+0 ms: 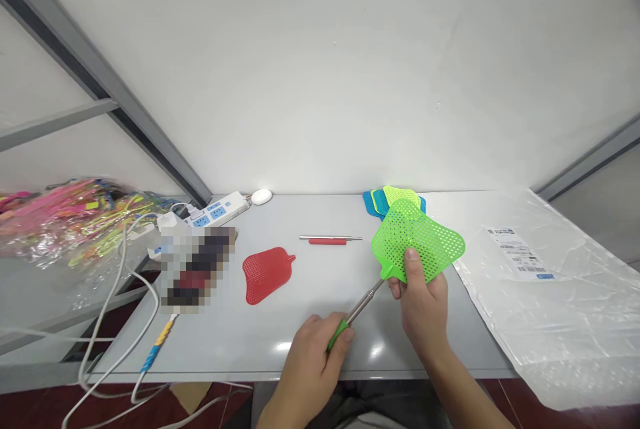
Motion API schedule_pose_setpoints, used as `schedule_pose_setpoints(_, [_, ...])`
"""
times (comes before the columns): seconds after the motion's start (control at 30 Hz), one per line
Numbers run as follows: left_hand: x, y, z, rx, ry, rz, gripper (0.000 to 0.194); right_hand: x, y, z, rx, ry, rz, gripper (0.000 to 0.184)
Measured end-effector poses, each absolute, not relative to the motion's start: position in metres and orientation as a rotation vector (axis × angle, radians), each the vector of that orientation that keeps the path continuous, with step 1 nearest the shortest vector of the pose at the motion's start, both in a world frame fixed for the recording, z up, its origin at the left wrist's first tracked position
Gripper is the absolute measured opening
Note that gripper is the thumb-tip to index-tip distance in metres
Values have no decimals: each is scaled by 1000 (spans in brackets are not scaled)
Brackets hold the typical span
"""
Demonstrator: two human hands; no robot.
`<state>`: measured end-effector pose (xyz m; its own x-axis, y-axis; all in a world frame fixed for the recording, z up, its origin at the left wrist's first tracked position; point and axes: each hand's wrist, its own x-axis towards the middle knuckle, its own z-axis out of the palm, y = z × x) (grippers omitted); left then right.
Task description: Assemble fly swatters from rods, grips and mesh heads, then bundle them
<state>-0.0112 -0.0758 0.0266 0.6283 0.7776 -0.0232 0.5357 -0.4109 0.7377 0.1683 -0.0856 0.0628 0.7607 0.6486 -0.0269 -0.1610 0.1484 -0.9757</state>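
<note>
Two bare hands work over the grey table (215, 342), apart from each other yet joined by one green swatter that runs between them. The left hand (314, 359) is closed around the green grip (338, 335), thumb along its near side, and from that fist a metal rod (364, 301) slants up and away toward the right hand (425, 312). The right hand pinches the green mesh head (425, 235), thumb pressed on the upper face and fingers curled beneath, so the head spreads out just beyond and above that hand. The rod meets the head's narrow neck beside the right fingertips; how far it goes in cannot be told. Past the right hand, partly covered by the green head, sits a pile of blue and yellow-green mesh heads (403, 193) near the wall. Beyond the left hand and a little to its left, a red mesh head (267, 275) lies flat, its neck pointing rightward. Straight out from the left hand, a silver rod (353, 238) and a red grip (327, 241) lie side by side. To the right of the right hand, a white plastic sheet (505, 302) with a printed label (517, 252) covers the table's end. Well off to the left hand's left are a pixelated object (197, 272), a power strip (220, 211) and bagged colourful pieces (75, 215).
</note>
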Motion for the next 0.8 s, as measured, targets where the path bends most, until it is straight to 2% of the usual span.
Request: schedule_pose_setpoints(0.8, [-14,-73,37,2022,989,374,37,167,-88,59,-1203,-385,656,34])
